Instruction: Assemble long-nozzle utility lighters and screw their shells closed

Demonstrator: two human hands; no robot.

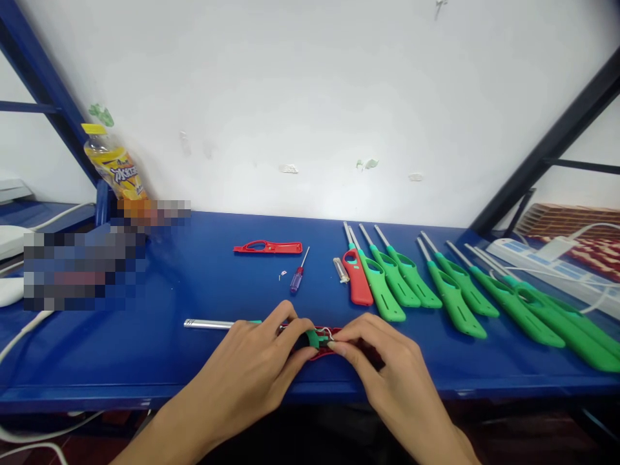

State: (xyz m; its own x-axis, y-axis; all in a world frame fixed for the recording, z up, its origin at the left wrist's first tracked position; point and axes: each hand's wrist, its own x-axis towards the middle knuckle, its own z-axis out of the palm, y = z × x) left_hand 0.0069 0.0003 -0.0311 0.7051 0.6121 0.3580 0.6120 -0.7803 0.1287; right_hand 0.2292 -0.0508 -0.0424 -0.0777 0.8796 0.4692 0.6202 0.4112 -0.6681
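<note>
An opened red gas lighter (322, 354) lies near the table's front edge, its metal tube (208, 324) pointing left. My left hand (252, 361) steadies it, thumb and fingers closed around the green trigger piece (314, 340). From the right, my right hand (390, 361) pinches inside the red shell, beside a thin white wire (326, 330); what its fingertips hold is too small to make out. Farther back lie the loose red half shell (277, 248), a screwdriver (298, 278) with a purple handle, and a small clear-and-metal part (341, 270).
Right of centre lie a closed red lighter (360, 287) and several green lighters (458, 307) in a row. A power strip (523, 254) with white cables sits at far right. A yellow-capped drink bottle (121, 171) leans at back left. Tiny white bits (283, 274) lie by the screwdriver.
</note>
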